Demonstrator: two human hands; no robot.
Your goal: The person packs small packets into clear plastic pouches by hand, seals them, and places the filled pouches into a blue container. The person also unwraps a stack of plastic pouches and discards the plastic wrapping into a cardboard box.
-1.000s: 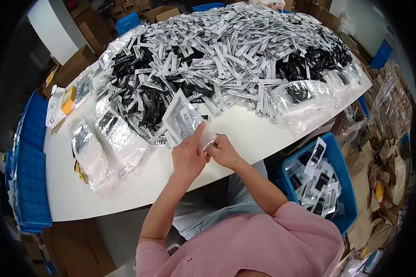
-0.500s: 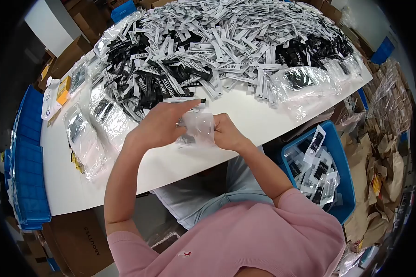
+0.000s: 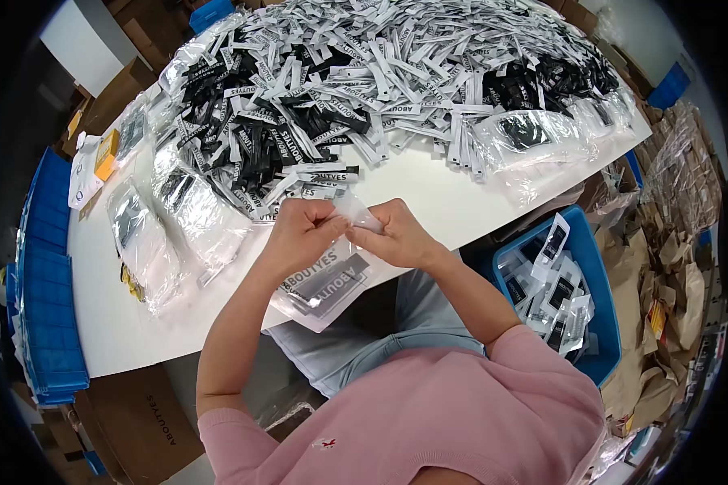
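Between my two hands is a clear plastic pouch (image 3: 323,287) with a dark printed panel, hanging down over the table's front edge. My left hand (image 3: 306,230) pinches its upper edge from the left, and my right hand (image 3: 392,234) pinches the same edge from the right, fingertips almost touching. Beyond them a large heap of white sachets (image 3: 388,77) covers the back of the table, with black sachets (image 3: 279,141) mixed in at the left. Several sachets lie just beyond my left hand.
Stacks of clear bags (image 3: 206,214) lie on the white table (image 3: 137,339) at left, and more bags (image 3: 534,141) at right. A blue bin (image 3: 611,323) holding filled pouches stands right of my legs. Blue trays (image 3: 48,283) line the left edge; brown paper (image 3: 639,323) lies far right.
The pouch was upright, then sideways; now it hangs down from both hands. My left hand has swung in from its reach toward the sachets and closed on the pouch edge.
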